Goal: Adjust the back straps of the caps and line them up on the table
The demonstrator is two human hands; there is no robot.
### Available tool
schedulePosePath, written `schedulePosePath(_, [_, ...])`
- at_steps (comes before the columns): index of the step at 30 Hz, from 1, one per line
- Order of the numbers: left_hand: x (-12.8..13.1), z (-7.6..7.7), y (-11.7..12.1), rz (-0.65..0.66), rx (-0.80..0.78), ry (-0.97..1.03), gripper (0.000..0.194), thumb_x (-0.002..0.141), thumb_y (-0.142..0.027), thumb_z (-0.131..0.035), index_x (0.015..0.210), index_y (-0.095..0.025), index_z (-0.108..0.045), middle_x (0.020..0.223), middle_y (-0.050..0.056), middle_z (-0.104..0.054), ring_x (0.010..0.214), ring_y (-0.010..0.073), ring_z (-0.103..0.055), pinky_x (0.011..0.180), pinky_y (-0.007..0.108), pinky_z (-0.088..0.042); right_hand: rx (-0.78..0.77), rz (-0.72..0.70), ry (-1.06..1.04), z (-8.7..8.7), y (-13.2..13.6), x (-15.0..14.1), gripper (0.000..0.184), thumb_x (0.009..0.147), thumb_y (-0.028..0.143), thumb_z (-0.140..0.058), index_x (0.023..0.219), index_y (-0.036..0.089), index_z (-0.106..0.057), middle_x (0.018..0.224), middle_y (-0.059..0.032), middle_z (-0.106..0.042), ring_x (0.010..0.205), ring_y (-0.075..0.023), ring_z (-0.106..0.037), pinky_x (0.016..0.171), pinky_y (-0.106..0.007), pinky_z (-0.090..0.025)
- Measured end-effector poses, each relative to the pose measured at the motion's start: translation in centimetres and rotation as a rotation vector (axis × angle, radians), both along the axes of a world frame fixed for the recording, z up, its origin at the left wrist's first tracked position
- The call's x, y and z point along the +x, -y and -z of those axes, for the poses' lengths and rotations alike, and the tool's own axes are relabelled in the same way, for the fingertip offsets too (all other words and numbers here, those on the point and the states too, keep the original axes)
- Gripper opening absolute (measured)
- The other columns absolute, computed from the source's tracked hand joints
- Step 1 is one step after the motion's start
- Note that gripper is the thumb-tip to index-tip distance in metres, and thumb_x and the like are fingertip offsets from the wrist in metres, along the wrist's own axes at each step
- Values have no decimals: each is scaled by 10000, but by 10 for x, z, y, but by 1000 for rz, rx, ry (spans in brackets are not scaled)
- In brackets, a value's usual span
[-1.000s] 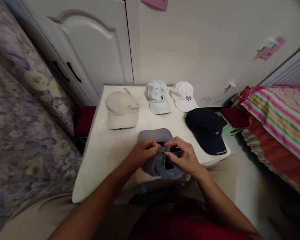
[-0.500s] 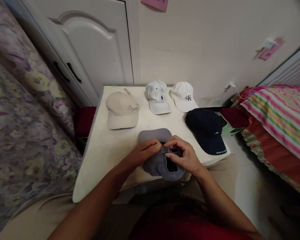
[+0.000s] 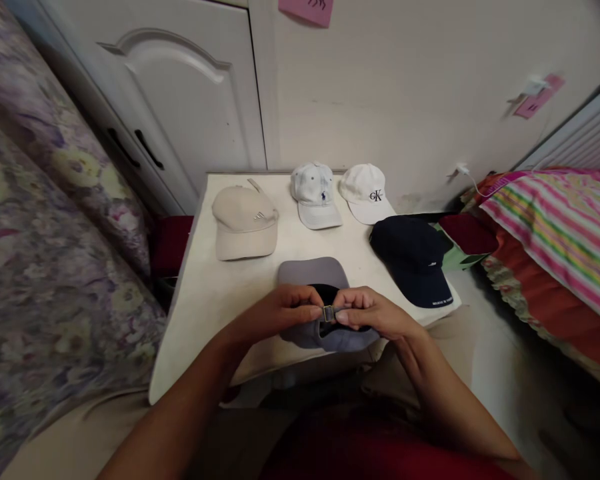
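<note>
A grey-blue baseball cap (image 3: 314,269) rests at the table's near edge, brim pointing away from me and its back opening facing me. Across that opening runs its adjusting strap with a small metal buckle (image 3: 329,313). My left hand (image 3: 293,308) pinches the strap just left of the buckle. From the other side my right hand (image 3: 363,312) pinches the strap between thumb and fingers. Both hands hide parts of the strap and crown.
On the cream table (image 3: 200,313) lie a beige cap (image 3: 245,223), a pale blue cap (image 3: 314,193), a white cap (image 3: 366,193) and a navy cap (image 3: 413,257). A floral curtain (image 3: 65,267) hangs at left. A bed with striped cloth (image 3: 565,227) stands at right.
Both hands have shifted slightly toward me and turned the strap, so the metal buckle now shows between them. The other caps have stayed put.
</note>
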State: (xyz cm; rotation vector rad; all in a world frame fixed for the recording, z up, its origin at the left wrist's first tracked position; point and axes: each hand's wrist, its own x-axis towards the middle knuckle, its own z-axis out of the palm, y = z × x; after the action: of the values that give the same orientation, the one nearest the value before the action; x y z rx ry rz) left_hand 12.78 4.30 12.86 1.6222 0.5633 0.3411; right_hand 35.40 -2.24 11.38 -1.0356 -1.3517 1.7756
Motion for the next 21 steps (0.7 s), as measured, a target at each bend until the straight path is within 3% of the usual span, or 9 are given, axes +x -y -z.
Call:
schedulePosePath(5, [-4,-2,-5,-88,128,-30,267,918,-378,-533,929,-190,-721,833,13,-680,759,154,-573,697,255,-445,29,59,29,-1,-2,1,257,806,411,-725,833,156,-706,562,64,-475,502,-73,-341,482,-216,-229])
schedulePosePath(9, [-10,-5,-9,-190,212,-10,285,946,-387,-490,984,-206,-707,996,40,-700,952,205,-599,859,310,-450,31,177,45,3,-2,-1,277,785,425,-739,814,151,-709,555,61,-473,495,-71,-333,482,-224,-212])
schedulePosePath(16, [-23,-10,-16,-100,165,-61,263,905,-406,-547,921,-181,-683,815,5,-642,749,156,-548,673,252,-418,7,265,33,3,-1,2,311,750,453,-763,820,154,-718,491,68,-434,463,-73,-267,463,-237,-146])
schedulePosePath(21, [-33,1,-31,-92,206,-138,215,850,-379,-614,894,-182,-685,809,-2,-648,744,159,-562,679,254,-428,-9,259,81,7,-1,-4,323,740,467,-767,775,156,-686,541,58,-467,471,-68,-311,471,-227,-185])
